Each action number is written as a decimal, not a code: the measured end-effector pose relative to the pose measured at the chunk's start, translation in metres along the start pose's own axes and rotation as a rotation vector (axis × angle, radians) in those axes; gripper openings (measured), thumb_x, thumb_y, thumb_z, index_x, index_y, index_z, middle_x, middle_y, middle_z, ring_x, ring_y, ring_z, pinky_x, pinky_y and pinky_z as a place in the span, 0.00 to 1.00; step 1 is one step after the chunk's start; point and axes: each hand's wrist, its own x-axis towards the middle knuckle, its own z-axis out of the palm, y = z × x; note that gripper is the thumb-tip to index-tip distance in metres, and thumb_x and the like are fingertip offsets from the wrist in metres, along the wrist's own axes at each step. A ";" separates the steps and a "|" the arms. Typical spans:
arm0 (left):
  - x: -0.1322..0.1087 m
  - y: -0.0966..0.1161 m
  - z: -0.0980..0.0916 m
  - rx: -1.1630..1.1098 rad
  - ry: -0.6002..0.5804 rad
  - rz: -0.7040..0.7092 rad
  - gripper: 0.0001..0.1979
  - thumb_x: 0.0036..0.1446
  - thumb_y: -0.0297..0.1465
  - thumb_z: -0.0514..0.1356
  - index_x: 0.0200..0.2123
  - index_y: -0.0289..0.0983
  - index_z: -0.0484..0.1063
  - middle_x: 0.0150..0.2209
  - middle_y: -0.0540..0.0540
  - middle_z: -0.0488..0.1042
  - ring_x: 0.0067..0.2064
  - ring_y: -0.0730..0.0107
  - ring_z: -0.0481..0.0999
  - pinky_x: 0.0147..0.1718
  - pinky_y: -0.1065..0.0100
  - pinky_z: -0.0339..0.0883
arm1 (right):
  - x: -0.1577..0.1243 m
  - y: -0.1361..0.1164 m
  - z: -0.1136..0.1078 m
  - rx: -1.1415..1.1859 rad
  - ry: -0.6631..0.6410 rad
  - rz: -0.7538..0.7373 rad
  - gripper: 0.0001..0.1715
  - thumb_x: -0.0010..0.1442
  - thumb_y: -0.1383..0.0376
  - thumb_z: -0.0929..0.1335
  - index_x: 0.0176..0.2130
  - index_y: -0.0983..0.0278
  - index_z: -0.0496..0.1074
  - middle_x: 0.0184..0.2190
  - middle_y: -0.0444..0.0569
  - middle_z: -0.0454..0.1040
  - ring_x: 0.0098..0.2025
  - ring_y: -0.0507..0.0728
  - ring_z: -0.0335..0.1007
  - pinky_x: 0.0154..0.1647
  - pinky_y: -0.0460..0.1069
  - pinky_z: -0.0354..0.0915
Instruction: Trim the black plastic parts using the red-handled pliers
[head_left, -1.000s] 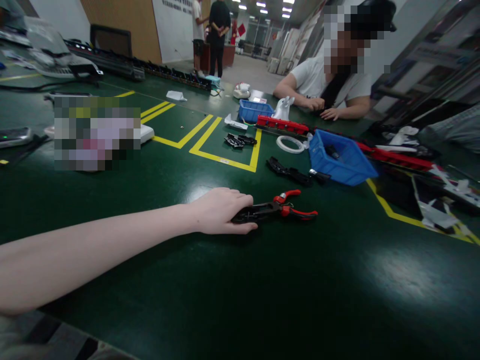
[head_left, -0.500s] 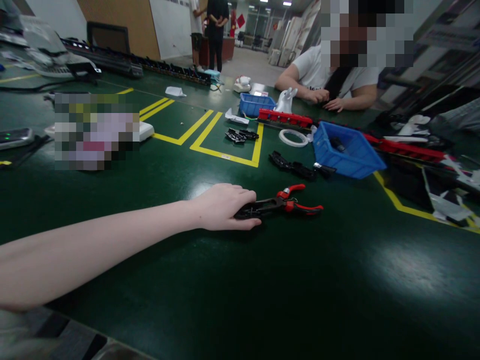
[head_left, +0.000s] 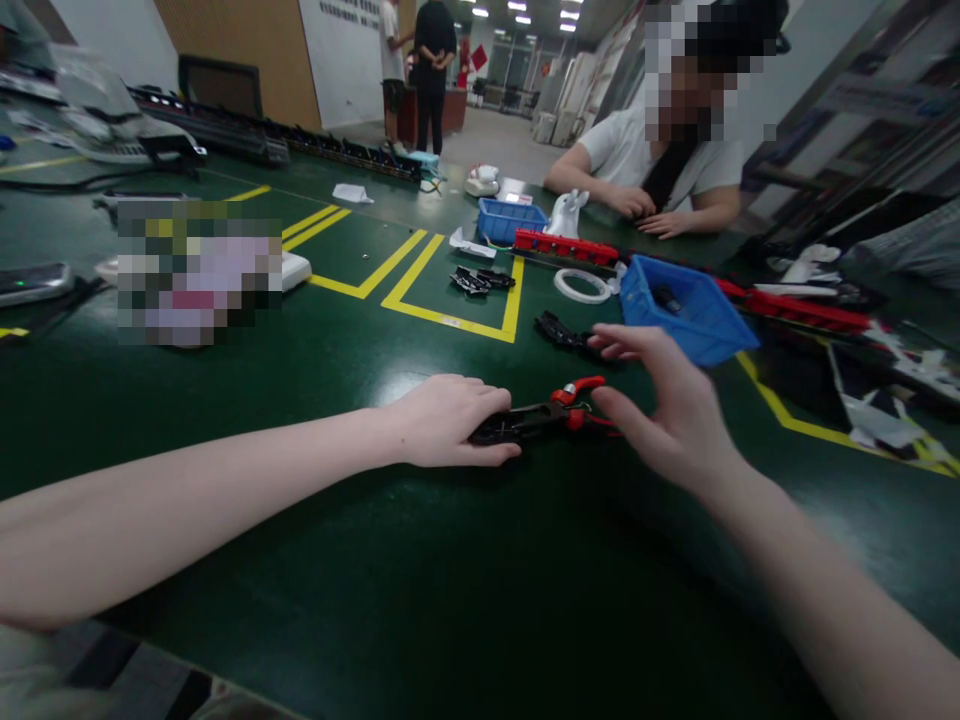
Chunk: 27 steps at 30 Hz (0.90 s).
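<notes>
At the frame's centre, the left grip (head_left: pixel 452 423) was closed over a black part (head_left: pixel 491 428), red-handled pliers (head_left: pixel 541 413) meeting it on the green surface (head_left: pixel 495 570). Right of centre, the right grip (head_left: pixel 679 415) was spread and empty. A loose left hold risked the part twisting; a hasty right reach, the pliers skewing.

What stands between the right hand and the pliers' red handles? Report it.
Nothing visible does. The open right hand is at the red handles of the pliers; whether it touches them is unclear. The left hand is at the opposite end; the larger blue bin lies beyond.
</notes>
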 end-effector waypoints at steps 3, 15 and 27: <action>0.000 0.000 0.000 0.002 0.009 0.006 0.18 0.64 0.47 0.54 0.39 0.36 0.67 0.34 0.46 0.75 0.34 0.63 0.74 0.31 0.66 0.61 | -0.006 0.014 0.014 -0.031 -0.204 -0.008 0.31 0.63 0.53 0.67 0.62 0.59 0.63 0.56 0.59 0.70 0.57 0.69 0.66 0.54 0.68 0.65; -0.001 0.000 0.000 -0.022 0.011 -0.007 0.18 0.64 0.47 0.54 0.39 0.37 0.66 0.33 0.47 0.74 0.32 0.65 0.72 0.29 0.67 0.60 | -0.012 0.020 0.018 -0.159 -0.305 -0.040 0.28 0.59 0.45 0.68 0.48 0.62 0.68 0.46 0.58 0.71 0.46 0.66 0.70 0.45 0.61 0.69; 0.000 -0.002 0.004 0.024 0.076 0.032 0.18 0.62 0.44 0.57 0.44 0.35 0.68 0.42 0.43 0.71 0.43 0.61 0.70 0.41 0.62 0.64 | -0.016 0.018 0.014 -0.209 -0.074 -0.166 0.20 0.57 0.54 0.70 0.43 0.63 0.67 0.37 0.55 0.74 0.36 0.62 0.73 0.35 0.55 0.70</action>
